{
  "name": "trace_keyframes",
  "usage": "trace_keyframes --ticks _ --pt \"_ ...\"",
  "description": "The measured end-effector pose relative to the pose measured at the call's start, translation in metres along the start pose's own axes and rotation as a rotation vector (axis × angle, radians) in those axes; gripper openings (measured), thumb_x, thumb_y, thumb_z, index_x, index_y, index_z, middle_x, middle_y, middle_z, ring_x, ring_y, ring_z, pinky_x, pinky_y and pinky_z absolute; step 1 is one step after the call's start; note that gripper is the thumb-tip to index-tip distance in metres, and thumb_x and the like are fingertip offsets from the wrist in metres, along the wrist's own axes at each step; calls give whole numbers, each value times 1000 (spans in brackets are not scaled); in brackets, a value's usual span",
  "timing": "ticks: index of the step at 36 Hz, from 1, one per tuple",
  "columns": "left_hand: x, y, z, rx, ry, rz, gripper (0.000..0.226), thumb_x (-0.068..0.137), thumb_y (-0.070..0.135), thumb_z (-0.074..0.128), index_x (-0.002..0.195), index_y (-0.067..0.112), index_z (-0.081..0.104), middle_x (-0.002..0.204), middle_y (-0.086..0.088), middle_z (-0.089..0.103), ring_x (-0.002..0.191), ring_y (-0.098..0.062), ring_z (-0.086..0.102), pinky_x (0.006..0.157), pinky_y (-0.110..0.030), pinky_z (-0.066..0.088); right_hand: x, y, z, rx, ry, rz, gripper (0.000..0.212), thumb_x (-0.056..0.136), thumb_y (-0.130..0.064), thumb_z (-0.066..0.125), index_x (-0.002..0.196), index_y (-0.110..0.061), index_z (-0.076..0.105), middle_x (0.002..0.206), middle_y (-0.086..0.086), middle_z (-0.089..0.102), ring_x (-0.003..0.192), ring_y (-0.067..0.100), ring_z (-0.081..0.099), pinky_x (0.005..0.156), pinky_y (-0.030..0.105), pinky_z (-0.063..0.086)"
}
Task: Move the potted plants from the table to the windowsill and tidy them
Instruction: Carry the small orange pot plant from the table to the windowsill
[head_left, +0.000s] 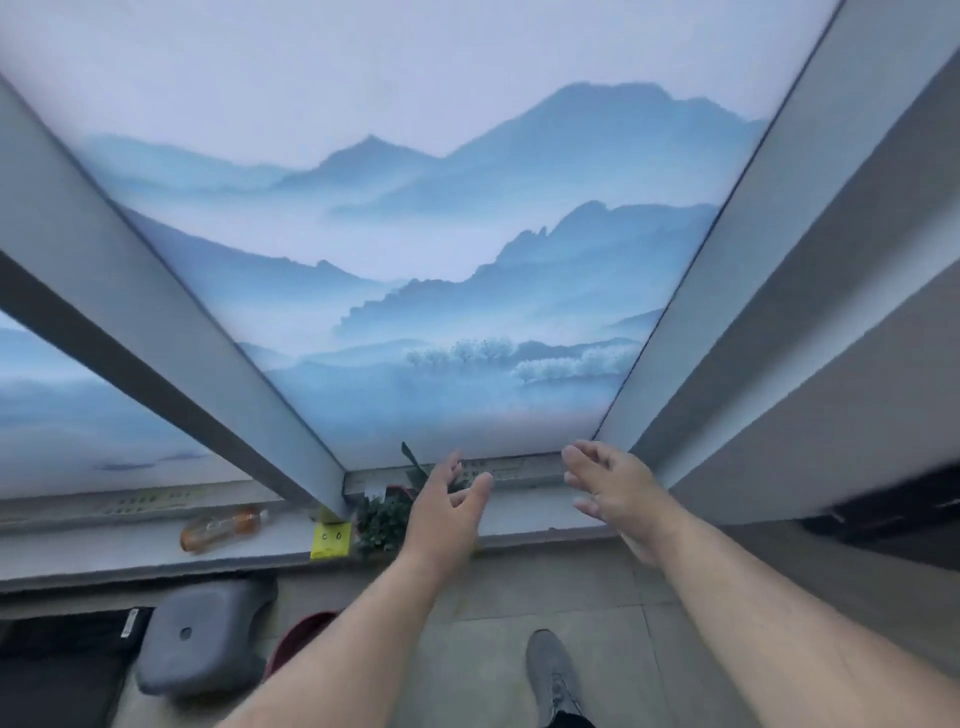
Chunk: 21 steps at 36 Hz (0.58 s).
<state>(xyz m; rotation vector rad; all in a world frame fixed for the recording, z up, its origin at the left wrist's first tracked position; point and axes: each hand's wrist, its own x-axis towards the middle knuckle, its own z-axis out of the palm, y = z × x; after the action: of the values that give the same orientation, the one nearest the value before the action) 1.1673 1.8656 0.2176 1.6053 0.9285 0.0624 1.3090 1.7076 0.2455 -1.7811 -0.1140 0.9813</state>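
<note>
Both hands hold nothing — the left hand (447, 512) and right hand (610, 486) reach toward the windowsill (540, 512) with fingers spread and relaxed. On the windowsill, just left of the left hand and partly hidden behind it, stand the potted plants (384, 522), dark green and leafy. Further left along the windowsill a yellow block (330, 540) leans at the window post, then an orange bottle (223, 527) lies on its side. Below the windowsill sits a grey stool (202, 642) — a grey shoe (553, 675) is on the floor.
</note>
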Motion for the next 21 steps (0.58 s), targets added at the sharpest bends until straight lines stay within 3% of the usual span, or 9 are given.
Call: trace_keyframes --ticks 5,7,13,17,21 --pt "-30 41 2 50 -155 171 64 95 48 60 152 32 35 152 5 43 111 -12 54 106 -47 50 -78 0 -14 163 192 -119 55 94 -47 64 138 -17 53 128 -4 61 116 11 60 97 33 53" --pt "-43 54 8 58 -201 225 63 95 48 60 151 31 37 152 4 44 113 -14 55 104 -47 52 -102 6 -16 207 256 -153 53 89 -53 65 132 -23 56 131 -4 61 119 12 61 99 36 54" --pt "-111 84 58 26 -438 310 57 96 37 63 149 28 43 149 6 49 110 -11 61 101 -44 54 -199 37 -27 364 529 -200 65 96 -45 62 150 -14 44 146 1 54 123 13 59 96 31 53" --pt "-171 90 108 49 -621 382 53 96 32 64 146 28 47 141 9 53 114 -15 61 82 -29 59 -277 68 -42 470 723 -217 63 99 -40 59 153 -13 40 148 0 52 126 13 59 104 36 51" --pt "-225 84 152 91 -775 431 51 92 39 68 140 36 51 142 7 57 113 -16 65 88 -42 61 -354 107 -57 540 919 -230 61 100 -41 59 152 -14 40 143 -1 55 122 11 61 103 36 52"
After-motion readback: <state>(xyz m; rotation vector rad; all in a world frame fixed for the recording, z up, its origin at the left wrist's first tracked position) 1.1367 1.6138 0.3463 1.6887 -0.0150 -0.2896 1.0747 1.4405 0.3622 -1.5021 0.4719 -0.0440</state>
